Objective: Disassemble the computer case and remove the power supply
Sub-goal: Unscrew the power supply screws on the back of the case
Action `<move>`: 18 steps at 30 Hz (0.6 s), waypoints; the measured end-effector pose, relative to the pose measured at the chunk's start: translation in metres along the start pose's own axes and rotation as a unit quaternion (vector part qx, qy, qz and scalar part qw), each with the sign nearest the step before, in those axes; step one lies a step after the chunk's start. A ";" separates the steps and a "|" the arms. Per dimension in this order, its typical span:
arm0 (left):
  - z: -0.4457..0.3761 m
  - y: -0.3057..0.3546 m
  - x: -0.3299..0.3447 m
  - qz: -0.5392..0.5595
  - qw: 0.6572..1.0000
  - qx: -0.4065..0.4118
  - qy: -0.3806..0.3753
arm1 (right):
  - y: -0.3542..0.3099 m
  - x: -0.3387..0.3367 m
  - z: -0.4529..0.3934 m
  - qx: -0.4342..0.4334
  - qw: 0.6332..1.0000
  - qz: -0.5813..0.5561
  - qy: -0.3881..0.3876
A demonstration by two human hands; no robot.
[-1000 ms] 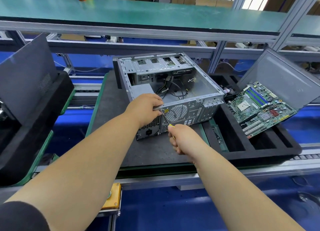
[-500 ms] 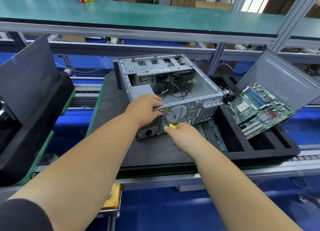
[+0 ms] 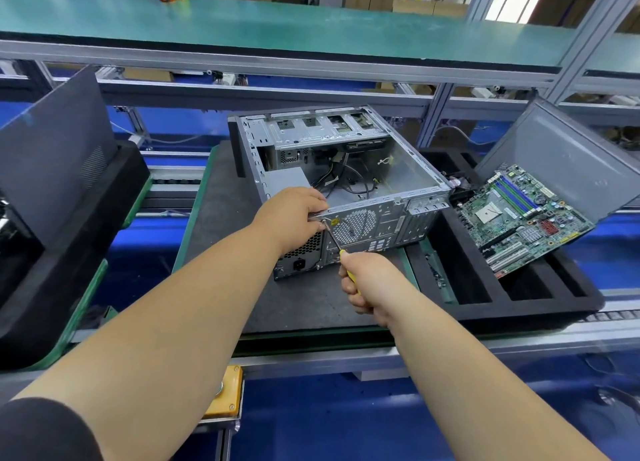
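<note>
Two hands work at the near end of the computer case (image 3: 346,169), which lies on its side, open side up, on a dark mat (image 3: 221,197), its long axis running from near left to far right, rear panel facing the person. Right of it, a motherboard (image 3: 523,218) leans in a black foam tray (image 3: 519,298). The power supply (image 3: 301,252) sits in the case's near left corner, its socket facing the person. The left hand (image 3: 291,214) curls over the case's top rear edge, steadying it. The right hand (image 3: 367,287) is wrapped around a yellow-handled screwdriver (image 3: 333,240), whose tip meets a screw just beside the left fingers. If the tip rides out of the screw head, it could strip it or jab those fingers.
</note>
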State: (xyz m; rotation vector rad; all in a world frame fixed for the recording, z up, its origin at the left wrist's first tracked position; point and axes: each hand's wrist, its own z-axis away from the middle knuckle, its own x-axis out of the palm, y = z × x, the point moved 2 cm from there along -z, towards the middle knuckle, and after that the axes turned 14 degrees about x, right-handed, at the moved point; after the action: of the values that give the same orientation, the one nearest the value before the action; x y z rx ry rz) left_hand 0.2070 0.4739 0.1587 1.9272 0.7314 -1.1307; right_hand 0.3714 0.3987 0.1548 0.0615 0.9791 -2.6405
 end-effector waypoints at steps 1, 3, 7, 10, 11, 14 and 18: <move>0.000 0.000 0.000 0.001 1.000 0.001 0.000 | -0.003 0.000 0.002 -0.038 0.990 0.111 0.079; 0.000 0.000 0.000 0.001 1.000 0.002 0.000 | -0.005 0.002 0.005 -0.109 0.926 0.294 0.210; 0.000 -0.001 0.000 -0.002 1.000 0.006 0.003 | -0.004 0.014 0.010 -0.121 0.839 0.407 0.339; 0.000 -0.001 0.000 -0.002 1.000 0.007 -0.001 | -0.009 0.019 0.009 -0.101 0.824 0.430 0.354; -0.001 -0.002 0.000 -0.003 1.000 0.007 -0.003 | -0.011 0.018 0.008 -0.102 0.824 0.431 0.353; -0.001 -0.001 0.001 -0.003 1.000 0.007 -0.007 | -0.014 0.008 0.009 -0.119 0.850 0.418 0.298; 0.000 -0.002 0.001 -0.001 1.000 -0.003 -0.007 | -0.013 -0.014 0.010 -0.065 0.965 0.216 0.131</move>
State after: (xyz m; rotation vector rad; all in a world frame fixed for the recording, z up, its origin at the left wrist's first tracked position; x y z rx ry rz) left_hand 0.2061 0.4754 0.1577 1.9126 0.7291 -1.1421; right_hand 0.3813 0.4051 0.1726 0.5433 1.0761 -2.1967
